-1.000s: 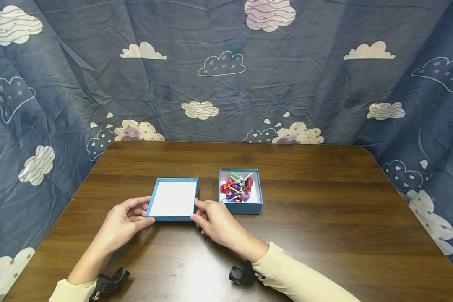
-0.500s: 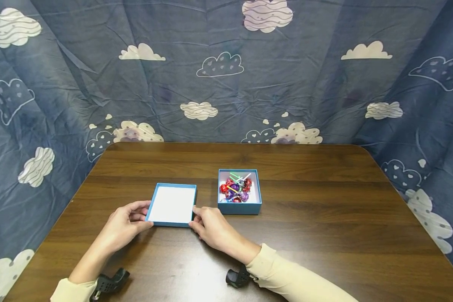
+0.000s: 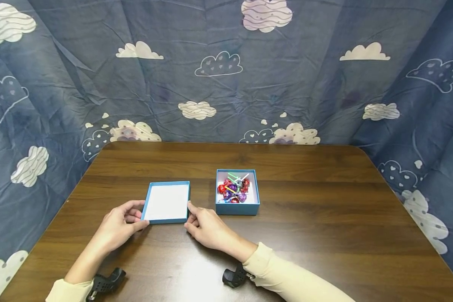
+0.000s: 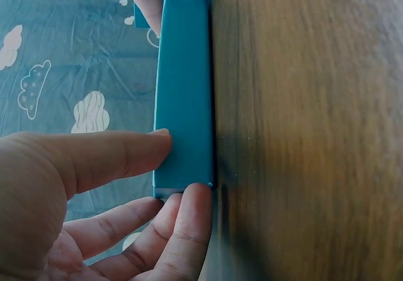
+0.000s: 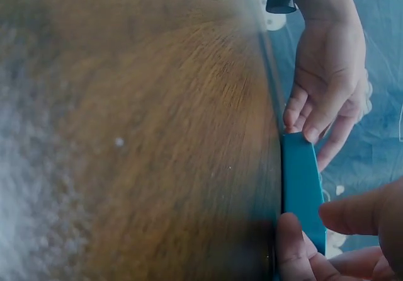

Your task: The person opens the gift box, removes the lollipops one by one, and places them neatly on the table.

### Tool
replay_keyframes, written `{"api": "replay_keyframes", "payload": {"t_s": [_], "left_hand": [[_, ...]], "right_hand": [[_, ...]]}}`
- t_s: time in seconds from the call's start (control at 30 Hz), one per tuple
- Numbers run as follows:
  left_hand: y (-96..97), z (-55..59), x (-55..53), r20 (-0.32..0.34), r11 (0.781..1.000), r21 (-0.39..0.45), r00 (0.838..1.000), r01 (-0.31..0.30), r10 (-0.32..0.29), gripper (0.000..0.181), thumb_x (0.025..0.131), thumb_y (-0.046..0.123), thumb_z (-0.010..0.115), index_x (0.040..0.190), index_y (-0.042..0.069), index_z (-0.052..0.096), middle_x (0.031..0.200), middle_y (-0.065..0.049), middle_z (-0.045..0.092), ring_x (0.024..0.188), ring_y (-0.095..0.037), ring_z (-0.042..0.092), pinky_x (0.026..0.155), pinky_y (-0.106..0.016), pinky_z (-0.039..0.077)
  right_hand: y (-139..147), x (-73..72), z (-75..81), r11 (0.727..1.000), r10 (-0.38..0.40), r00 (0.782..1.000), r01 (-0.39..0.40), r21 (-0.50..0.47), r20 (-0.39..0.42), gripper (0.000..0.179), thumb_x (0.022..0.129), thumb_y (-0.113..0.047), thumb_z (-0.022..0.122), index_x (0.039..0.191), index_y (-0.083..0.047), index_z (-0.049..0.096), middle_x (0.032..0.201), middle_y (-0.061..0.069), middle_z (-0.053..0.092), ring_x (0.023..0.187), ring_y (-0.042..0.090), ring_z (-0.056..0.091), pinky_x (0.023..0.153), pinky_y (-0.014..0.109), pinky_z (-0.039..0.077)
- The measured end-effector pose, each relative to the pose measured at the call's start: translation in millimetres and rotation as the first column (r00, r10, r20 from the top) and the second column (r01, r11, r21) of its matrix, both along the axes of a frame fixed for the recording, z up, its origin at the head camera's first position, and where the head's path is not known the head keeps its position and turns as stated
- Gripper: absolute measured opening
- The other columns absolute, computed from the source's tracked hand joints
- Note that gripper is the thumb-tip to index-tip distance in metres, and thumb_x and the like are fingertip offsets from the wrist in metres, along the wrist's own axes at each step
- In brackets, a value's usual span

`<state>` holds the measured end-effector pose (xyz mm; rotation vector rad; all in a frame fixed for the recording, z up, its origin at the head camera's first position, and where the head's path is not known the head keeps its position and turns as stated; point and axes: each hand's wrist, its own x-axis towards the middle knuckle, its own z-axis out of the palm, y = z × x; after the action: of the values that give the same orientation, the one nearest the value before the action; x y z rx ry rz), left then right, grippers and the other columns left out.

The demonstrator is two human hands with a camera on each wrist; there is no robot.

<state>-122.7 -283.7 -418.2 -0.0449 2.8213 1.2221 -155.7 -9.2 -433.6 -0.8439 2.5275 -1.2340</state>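
Observation:
A shallow blue box lid (image 3: 167, 203), white inside, lies with its hollow side up on the wooden table. My left hand (image 3: 115, 226) pinches its near left corner, thumb on the front wall and fingers along the left side. At the near right corner, my right hand (image 3: 207, 226) holds the lid between thumb and fingers. The left wrist view shows the blue front wall (image 4: 186, 92) of the lid close up. To the right stands a deeper blue box (image 3: 237, 209), holding several lollipops (image 3: 232, 191) in red and purple wrappers.
The brown wooden table (image 3: 324, 218) stretches beyond the boxes to a blue cloud-patterned curtain (image 3: 219, 92). A narrow gap separates the lid from the deeper box. Black wrist devices (image 3: 234, 277) hang under both forearms.
The lid has shifted slightly toward me and then a little left, both hands moving along with it. The box of lollipops stays in place; the head view has shifted slightly.

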Motion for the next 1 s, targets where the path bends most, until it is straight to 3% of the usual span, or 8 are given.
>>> {"api": "replay_keyframes", "payload": {"t_s": [0.33,0.73,1.0], "left_hand": [[-1.4,1.2,-3.4,-0.039,0.999,-0.016,0.999,-0.033,0.032,0.057,0.091,0.015,0.086,0.141,-0.001,0.064,0.103,-0.01,0.073,0.083,-0.006,0.067,0.067,-0.019,0.054],[-3.2,0.5,-5.6,-0.042,0.999,-0.021,0.998,-0.05,0.049,0.055,0.091,0.013,0.084,0.14,-0.002,0.064,0.104,-0.011,0.074,0.082,-0.006,0.067,0.065,-0.02,0.056],[-4.7,3.2,-5.5,-0.07,0.996,-0.078,0.997,-0.034,0.029,0.053,0.092,0.016,0.084,0.139,0.0,0.066,0.103,-0.009,0.075,0.085,-0.009,0.069,0.071,-0.021,0.051]], "right_hand": [[1.5,-0.4,1.6,0.998,0.028,0.998,-0.024,-0.064,0.064,0.061,0.101,-0.006,0.07,0.154,0.013,0.046,0.113,0.014,0.075,0.099,0.023,0.075,0.081,0.013,0.058],[1.5,-2.1,0.7,0.998,0.039,0.994,-0.034,-0.049,0.102,0.061,0.103,-0.011,0.069,0.156,0.008,0.047,0.122,0.013,0.074,0.107,0.021,0.075,0.089,0.014,0.06],[3.8,-0.2,4.1,0.995,0.057,0.989,-0.044,-0.094,0.135,0.061,0.102,-0.008,0.071,0.155,0.009,0.048,0.124,0.016,0.07,0.109,0.027,0.075,0.088,0.011,0.058]]}}
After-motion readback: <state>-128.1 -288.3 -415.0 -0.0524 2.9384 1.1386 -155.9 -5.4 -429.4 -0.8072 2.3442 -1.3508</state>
